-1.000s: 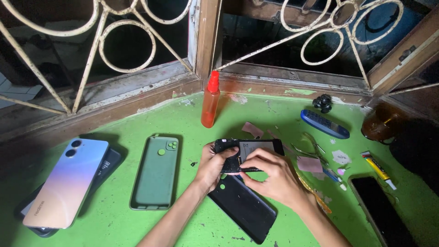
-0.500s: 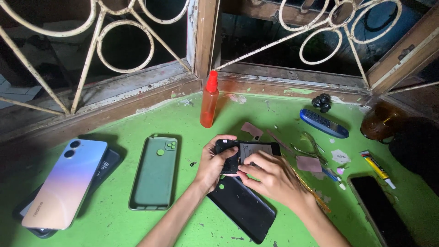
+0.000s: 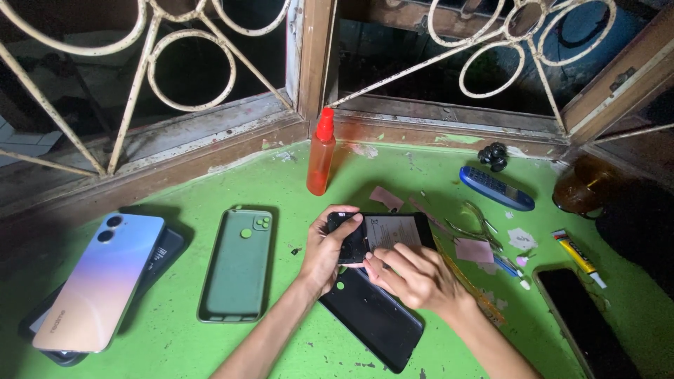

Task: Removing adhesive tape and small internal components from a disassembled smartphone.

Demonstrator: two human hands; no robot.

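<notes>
Spreading across the frame is the green table (image 3: pixel 210 344), with a gradient-backed phone (image 3: pixel 98 281) lying near its left edge and a green phone case (image 3: pixel 237 265) lying beside it. Mid-table, the left hand (image 3: pixel 324 254) is gripping the opened black phone (image 3: pixel 382 235) while the right hand (image 3: pixel 414 277) is pressing fingertips (image 3: pixel 385 261) onto it, over a black back cover (image 3: pixel 375 316).

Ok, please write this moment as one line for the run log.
left hand: grips opened phone | right hand: presses on phone | under: black back cover | surface: green table
</notes>
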